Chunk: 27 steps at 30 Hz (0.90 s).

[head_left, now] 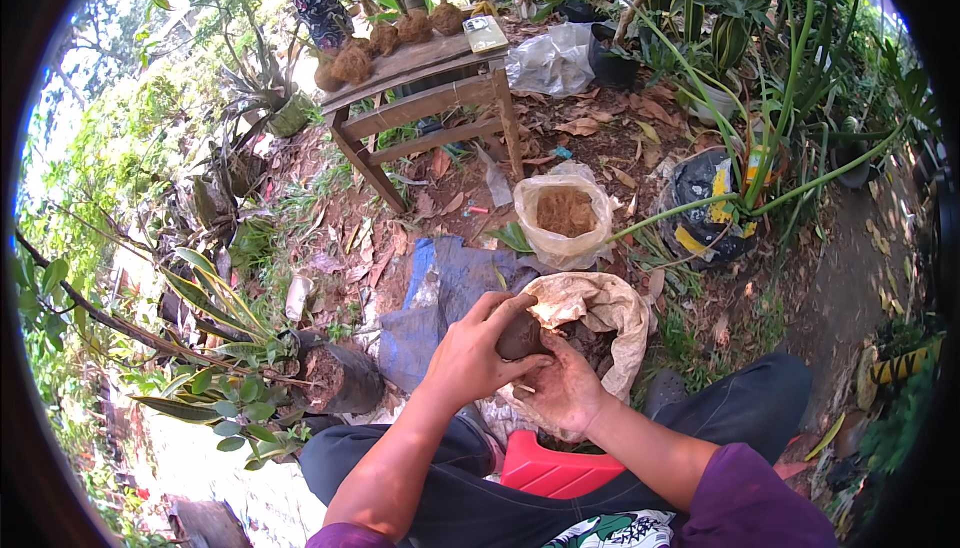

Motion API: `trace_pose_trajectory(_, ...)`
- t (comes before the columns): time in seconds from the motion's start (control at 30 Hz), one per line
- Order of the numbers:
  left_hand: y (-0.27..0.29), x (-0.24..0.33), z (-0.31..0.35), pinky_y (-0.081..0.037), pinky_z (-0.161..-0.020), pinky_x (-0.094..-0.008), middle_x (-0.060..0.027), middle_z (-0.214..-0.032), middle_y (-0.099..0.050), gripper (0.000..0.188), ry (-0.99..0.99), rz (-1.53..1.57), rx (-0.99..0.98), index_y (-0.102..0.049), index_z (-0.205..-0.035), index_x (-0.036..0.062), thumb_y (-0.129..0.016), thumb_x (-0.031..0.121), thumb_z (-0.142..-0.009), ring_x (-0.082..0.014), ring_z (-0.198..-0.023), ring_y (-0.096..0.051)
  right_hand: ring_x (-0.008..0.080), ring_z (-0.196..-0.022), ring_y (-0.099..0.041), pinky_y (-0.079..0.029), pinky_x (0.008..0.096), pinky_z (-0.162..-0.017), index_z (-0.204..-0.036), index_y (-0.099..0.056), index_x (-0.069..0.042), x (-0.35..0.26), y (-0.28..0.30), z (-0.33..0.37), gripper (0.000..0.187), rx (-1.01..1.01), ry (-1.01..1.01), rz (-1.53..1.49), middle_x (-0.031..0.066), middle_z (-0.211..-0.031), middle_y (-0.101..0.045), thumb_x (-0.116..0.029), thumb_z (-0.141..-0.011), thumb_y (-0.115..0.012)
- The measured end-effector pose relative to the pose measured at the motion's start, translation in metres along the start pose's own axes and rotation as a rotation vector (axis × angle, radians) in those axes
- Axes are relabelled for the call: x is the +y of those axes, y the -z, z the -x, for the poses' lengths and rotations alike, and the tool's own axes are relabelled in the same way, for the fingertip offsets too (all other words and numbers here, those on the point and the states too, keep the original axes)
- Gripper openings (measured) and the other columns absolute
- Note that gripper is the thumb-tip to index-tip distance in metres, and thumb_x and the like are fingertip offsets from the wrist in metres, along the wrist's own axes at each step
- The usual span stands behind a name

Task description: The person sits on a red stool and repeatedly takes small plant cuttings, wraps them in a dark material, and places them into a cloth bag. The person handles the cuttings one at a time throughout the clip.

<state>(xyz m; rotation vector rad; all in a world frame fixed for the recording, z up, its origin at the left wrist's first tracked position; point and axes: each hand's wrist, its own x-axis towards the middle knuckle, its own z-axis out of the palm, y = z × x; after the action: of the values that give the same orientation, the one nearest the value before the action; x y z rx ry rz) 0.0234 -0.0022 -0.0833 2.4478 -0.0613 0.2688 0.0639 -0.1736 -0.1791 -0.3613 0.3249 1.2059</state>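
My left hand [487,345] is wrapped over a dark brown ball of soil [519,336], its fingers curved across the top. Palm turned up, my right hand [568,388] cups the same ball from the right and below, thumb against its side. Some of the right fingertips are hidden behind the left hand. Both hands are above a cream-coloured sack [630,323] with a rolled-down rim, whose contents are mostly covered by the hands.
A clear plastic bag [530,228] of brown fibre stands beyond the sack. Blue sheeting [440,288] lies to its left. A wooden table [430,63] carries several fibre-covered balls [352,63]. A red plastic stool [555,468] is between my legs; a black pot [345,378] sits left.
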Motion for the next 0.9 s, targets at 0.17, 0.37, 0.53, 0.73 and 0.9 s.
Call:
trace_pose_trajectory(0.17, 0.001, -0.005, 0.006, -0.060, -0.080, -0.0474, -0.0181, -0.111, -0.069, 0.059, 0.063, -0.078, -0.022, -0.070, -0.125, 0.0063, -0.089, 0.040, -0.080, -0.0409, -0.091, -0.072, 0.0206, -0.104, -0.068, -0.051, 0.0424, -0.097, -0.121, -0.069, -0.020, 0.006, 0.010, -0.004, 0.031, -0.083, -0.051, -0.013, 0.0016, -0.115, -0.075, -0.045, -0.107, -0.058)
trace_pose_trajectory(0.37, -0.010, -0.011, 0.011, -0.059, -0.071, -0.0496, -0.0156, -0.098, -0.070, 0.043, 0.039, -0.088, 0.149, -0.070, -0.125, 0.0092, -0.078, 0.035, -0.091, -0.0418, -0.081, -0.071, 0.0209, -0.104, -0.067, -0.051, 0.0408, -0.096, -0.120, -0.068, -0.020, 0.005, 0.004, -0.006, 0.041, -0.078, -0.107, 0.154, 0.0017, -0.113, -0.073, -0.056, -0.105, -0.058)
trace_pose_trajectory(0.53, -0.008, -0.006, 0.011, -0.059, -0.077, -0.0489, -0.0169, -0.105, -0.070, 0.041, 0.086, -0.118, 0.090, -0.069, -0.130, 0.0103, -0.073, 0.030, -0.095, -0.0415, -0.089, -0.071, 0.0185, -0.095, -0.065, -0.051, 0.0374, -0.085, -0.125, -0.064, -0.021, 0.003, -0.014, -0.001, 0.040, -0.036, -0.092, 0.139, 0.0011, -0.111, -0.069, -0.056, -0.106, -0.057)
trace_pose_trajectory(0.73, -0.013, 0.003, 0.006, -0.056, -0.095, -0.0457, -0.0158, -0.129, -0.066, 0.060, 0.003, -0.081, 0.032, -0.061, -0.142, 0.0096, -0.080, 0.032, -0.090, -0.0387, -0.114, -0.066, 0.0221, -0.101, -0.067, -0.055, 0.0390, -0.086, -0.126, -0.065, -0.016, -0.012, -0.016, -0.006, 0.042, 0.147, 0.151, -0.058, 0.0034, -0.114, -0.070, -0.052, -0.110, -0.049)
trace_pose_trajectory(0.9, -0.016, 0.000, 0.006, -0.057, -0.097, -0.0441, -0.0145, -0.129, -0.068, 0.056, -0.191, -0.005, -0.087, -0.067, -0.134, 0.0076, -0.085, 0.026, -0.085, -0.0367, -0.116, -0.067, 0.0254, -0.105, -0.070, -0.058, 0.0422, -0.087, -0.125, -0.068, -0.013, -0.029, -0.003, -0.008, 0.053, -0.089, 0.122, -0.140, 0.0075, -0.117, -0.072, -0.058, -0.106, -0.049)
